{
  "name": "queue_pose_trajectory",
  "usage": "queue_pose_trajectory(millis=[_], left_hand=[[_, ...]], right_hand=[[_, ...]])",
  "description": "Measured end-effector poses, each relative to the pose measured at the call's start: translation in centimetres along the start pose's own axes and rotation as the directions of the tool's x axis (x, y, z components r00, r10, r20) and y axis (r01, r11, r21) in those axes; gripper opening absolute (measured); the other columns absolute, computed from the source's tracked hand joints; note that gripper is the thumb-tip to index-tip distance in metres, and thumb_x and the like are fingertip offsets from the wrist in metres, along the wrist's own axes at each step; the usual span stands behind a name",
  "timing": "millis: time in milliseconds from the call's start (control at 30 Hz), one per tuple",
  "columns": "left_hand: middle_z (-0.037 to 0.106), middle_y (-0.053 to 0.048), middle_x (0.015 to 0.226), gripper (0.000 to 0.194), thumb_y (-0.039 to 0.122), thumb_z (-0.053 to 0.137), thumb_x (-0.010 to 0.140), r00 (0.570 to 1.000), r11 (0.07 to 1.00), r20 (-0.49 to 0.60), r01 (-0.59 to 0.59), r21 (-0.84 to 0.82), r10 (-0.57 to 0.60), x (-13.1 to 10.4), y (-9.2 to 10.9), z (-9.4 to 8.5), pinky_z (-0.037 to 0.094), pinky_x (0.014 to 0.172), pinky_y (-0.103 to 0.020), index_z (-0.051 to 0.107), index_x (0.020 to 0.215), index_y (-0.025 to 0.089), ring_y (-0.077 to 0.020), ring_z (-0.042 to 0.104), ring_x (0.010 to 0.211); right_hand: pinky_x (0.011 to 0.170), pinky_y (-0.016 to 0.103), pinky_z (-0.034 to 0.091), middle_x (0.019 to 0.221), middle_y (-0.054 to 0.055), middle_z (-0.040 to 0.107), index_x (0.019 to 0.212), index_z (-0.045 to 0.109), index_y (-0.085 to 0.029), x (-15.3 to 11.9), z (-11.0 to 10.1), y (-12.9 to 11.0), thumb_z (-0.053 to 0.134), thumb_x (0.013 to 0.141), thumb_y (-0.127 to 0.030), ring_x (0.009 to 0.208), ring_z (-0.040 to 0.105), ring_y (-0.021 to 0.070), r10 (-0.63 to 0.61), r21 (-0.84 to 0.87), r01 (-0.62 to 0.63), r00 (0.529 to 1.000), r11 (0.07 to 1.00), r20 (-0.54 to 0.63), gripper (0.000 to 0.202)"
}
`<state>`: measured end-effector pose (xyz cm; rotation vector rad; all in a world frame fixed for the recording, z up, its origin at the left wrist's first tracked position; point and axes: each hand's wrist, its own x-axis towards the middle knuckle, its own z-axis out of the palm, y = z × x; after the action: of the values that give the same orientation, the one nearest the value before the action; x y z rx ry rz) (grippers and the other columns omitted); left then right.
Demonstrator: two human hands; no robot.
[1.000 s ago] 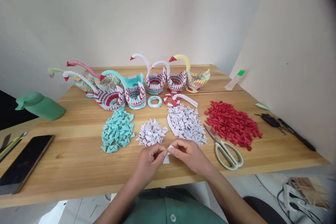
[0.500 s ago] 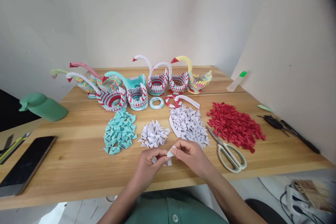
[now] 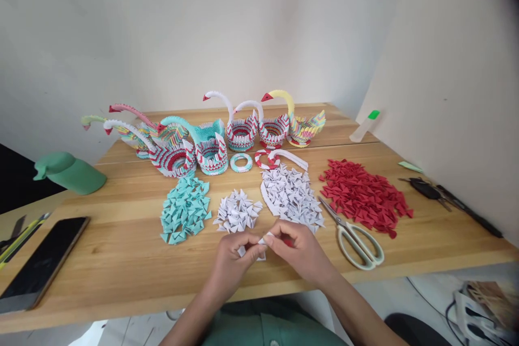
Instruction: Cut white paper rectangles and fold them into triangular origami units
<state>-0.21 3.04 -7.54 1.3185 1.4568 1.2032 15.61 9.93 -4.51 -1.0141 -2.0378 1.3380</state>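
Observation:
Near the table's front edge, a small white folded paper piece (image 3: 265,238) is pinched between the fingertips of both hands. My left hand (image 3: 237,257) grips its left side and my right hand (image 3: 298,248) its right side. Bits of white paper (image 3: 261,256) show under the left fingers, and a little red shows behind the right fingers; what it is I cannot tell. Just beyond the hands lie a small pile of white folded triangles (image 3: 238,212) and a larger white pile (image 3: 292,197). Scissors (image 3: 357,243) rest beside the right hand, blades pointing away.
Turquoise triangles (image 3: 185,211) lie left, red triangles (image 3: 363,194) right. Several folded-paper swans (image 3: 172,159) stand behind, with a turquoise-and-white ring (image 3: 241,162) before them. A phone (image 3: 42,262) and green bottle (image 3: 71,173) sit left; keys (image 3: 425,188) lie right.
The view has shifted slightly. Both hands stay together, with the white piece turned a little and more covered by the fingers. Red now shows behind the right fingers.

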Motion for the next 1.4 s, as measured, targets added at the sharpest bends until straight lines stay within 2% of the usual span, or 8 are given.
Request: queue_pose_trajectory(millis=[200, 333, 467, 933, 1200, 1300, 1333, 1400], left_hand=[[0.048, 0.003, 0.051, 0.033, 0.037, 0.063, 0.077, 1.0, 0.999, 0.012, 0.018, -0.037, -0.018, 0.4, 0.5, 0.5, 0.035, 0.053, -0.022, 0.05, 0.053, 0.017, -0.011, 0.042, 0.052], [0.059, 0.0, 0.057, 0.028, 0.038, 0.067, 0.077, 0.997, 0.995, 0.081, 0.009, -0.096, -0.001, 0.4, 0.7, 0.4, 0.039, 0.058, -0.024, 0.062, 0.061, 0.016, -0.0134, 0.049, 0.057], [0.067, -0.002, 0.064, 0.021, 0.035, 0.069, 0.078, 0.996, 0.984, 0.085, -0.026, -0.173, 0.041, 0.3, 0.5, 0.3, 0.043, 0.063, -0.025, 0.07, 0.068, 0.017, -0.016, 0.057, 0.062], [0.065, -0.003, 0.06, 0.027, 0.034, 0.065, 0.081, 0.997, 0.981, 0.07, 0.054, -0.185, -0.042, 0.4, -0.5, 0.3, 0.04, 0.059, -0.026, 0.067, 0.062, 0.014, -0.0148, 0.054, 0.057], [0.064, -0.002, 0.06, 0.029, 0.033, 0.062, 0.085, 0.995, 0.986, 0.1, 0.008, -0.167, 0.008, 0.6, -0.5, 0.2, 0.043, 0.06, -0.025, 0.064, 0.063, 0.015, -0.0153, 0.056, 0.059], [0.065, -0.002, 0.061, 0.027, 0.03, 0.061, 0.088, 0.988, 0.988, 0.011, -0.153, 0.019, 0.153, 0.5, -0.7, 0.2, 0.041, 0.058, -0.025, 0.064, 0.065, 0.017, -0.0154, 0.057, 0.058], [0.066, -0.001, 0.062, 0.023, 0.028, 0.063, 0.088, 0.967, 0.962, -0.042, -0.245, 0.125, 0.251, 0.4, -0.8, 0.1, 0.041, 0.059, -0.026, 0.064, 0.068, 0.017, -0.0157, 0.058, 0.059], [0.068, -0.002, 0.067, 0.013, 0.022, 0.067, 0.086, 0.879, 0.845, -0.099, -0.411, 0.342, 0.467, 0.3, -0.8, -0.1, 0.04, 0.063, -0.027, 0.064, 0.074, 0.018, -0.0163, 0.058, 0.063]], right_hand=[[0.055, 0.024, 0.035, 0.058, -0.003, 0.053, 0.062, 0.058, -0.018, -0.2, 0.0, 0.0, 0.058, 0.082, -0.032, 0.057, 0.045, 0.0122, 0.011, 0.059, -0.01, 1.0, 0.998, -0.014, 0.025], [0.055, 0.024, 0.035, 0.057, -0.004, 0.05, 0.06, 0.056, -0.018, -0.3, -0.4, 0.3, 0.059, 0.083, -0.037, 0.057, 0.044, 0.0116, 0.047, 0.146, -0.041, 0.998, 0.988, -0.033, 0.03], [0.057, 0.025, 0.036, 0.058, -0.003, 0.052, 0.061, 0.055, -0.018, -0.3, -0.6, 0.6, 0.058, 0.085, -0.041, 0.058, 0.046, 0.0119, 0.063, 0.212, -0.064, 0.998, 0.975, 0.008, 0.033], [0.053, 0.024, 0.032, 0.056, -0.004, 0.049, 0.059, 0.055, -0.018, 0.0, 0.1, 0.3, 0.057, 0.084, -0.033, 0.054, 0.041, 0.0108, 0.03, 0.16, -0.026, 0.999, 0.987, -0.028, 0.029], [0.055, 0.024, 0.031, 0.058, -0.004, 0.049, 0.061, 0.055, -0.017, 0.2, 0.0, 0.6, 0.059, 0.084, -0.035, 0.057, 0.041, 0.0111, 0.062, 0.19, -0.06, 0.998, 0.98, -0.007, 0.03], [0.056, 0.024, 0.031, 0.058, -0.004, 0.047, 0.06, 0.052, -0.018, 0.2, -0.3, 0.9, 0.057, 0.086, -0.038, 0.057, 0.04, 0.0112, 0.071, 0.194, -0.067, 0.997, 0.979, -0.016, 0.034], [0.056, 0.024, 0.031, 0.058, -0.004, 0.047, 0.06, 0.052, -0.018, 0.3, -0.3, 1.0, 0.057, 0.087, -0.039, 0.057, 0.041, 0.0112, 0.078, 0.203, -0.074, 0.997, 0.976, -0.013, 0.034], [0.056, 0.025, 0.032, 0.058, -0.004, 0.046, 0.061, 0.051, -0.018, 0.4, -0.3, 1.2, 0.057, 0.087, -0.04, 0.057, 0.041, 0.0112, 0.099, 0.227, -0.097, 0.995, 0.969, 0.002, 0.035]])
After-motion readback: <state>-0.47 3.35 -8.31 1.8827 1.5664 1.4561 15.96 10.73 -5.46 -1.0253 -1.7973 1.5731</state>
